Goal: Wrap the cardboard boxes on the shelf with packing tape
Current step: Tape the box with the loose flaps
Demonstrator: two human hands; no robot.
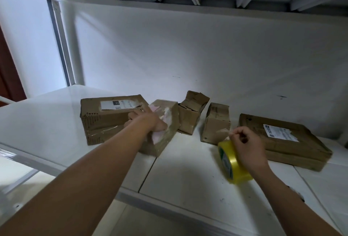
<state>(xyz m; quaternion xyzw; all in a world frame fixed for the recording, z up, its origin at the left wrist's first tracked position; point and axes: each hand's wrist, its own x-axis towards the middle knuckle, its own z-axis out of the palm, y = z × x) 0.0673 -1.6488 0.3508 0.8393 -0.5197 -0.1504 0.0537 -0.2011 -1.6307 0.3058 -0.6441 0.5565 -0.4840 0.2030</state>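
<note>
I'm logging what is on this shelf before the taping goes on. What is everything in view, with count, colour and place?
Cardboard boxes: five, brown, in a row across the shelf: a long labelled one at left, one with pink and white scraps beside it, a small open one, a small upright one, a flat labelled one at right.
Tape roll: one, yellow, near the front of the shelf, at the right hand.
Shelf: one, white, under another shelf.
Wall: white, behind the boxes.
Left hand: resting on the scrap-covered box.
Right hand: fingers closed, on the tape roll.
</note>
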